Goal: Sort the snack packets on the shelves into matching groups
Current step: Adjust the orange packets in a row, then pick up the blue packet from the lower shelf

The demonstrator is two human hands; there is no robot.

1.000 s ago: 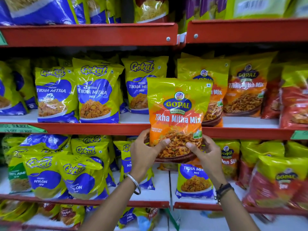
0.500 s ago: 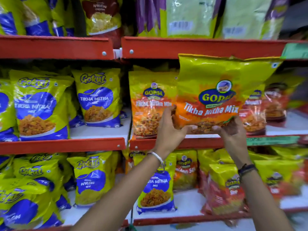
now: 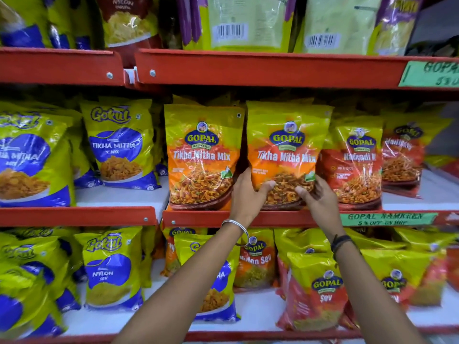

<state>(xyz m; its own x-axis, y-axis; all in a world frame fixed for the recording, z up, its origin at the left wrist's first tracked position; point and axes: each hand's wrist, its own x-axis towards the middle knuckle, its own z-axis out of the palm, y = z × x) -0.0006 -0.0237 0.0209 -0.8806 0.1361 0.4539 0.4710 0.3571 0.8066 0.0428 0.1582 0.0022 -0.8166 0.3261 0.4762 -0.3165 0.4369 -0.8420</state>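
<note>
- Far left on the middle shelf (image 3: 79, 216), I see the blue-and-yellow Gokul Tikha Mitha packets (image 3: 119, 147) standing upright in their own group, well apart from my hands.
- Next along stands a Gopal Tikha Mitha Mix packet (image 3: 202, 157), upright at the shelf's front edge, untouched.
- My left hand (image 3: 246, 194) reaches up from below, wrist bent back, thumb across the front lower corner of the held packet and the other fingers hidden behind its left edge.
- The held Gopal Tikha Mitha Mix packet (image 3: 285, 150) is directly above and between both hands, long axis vertical, its base at or just above the shelf lip; I cannot tell whether it already rests there. It sits just beside its twin, possibly touching.
- My right hand (image 3: 320, 202) mirrors the left at the lower right corner, fingers curled onto the bag's front and clenched on it. Both hands look equally near; neither leads.
- Right of that stands a red Gopal Nadiyadi packet (image 3: 355, 165), close against the held one.
- My judgement: the next move is a short push back and down to seat it, then letting go without tipping it.
</note>
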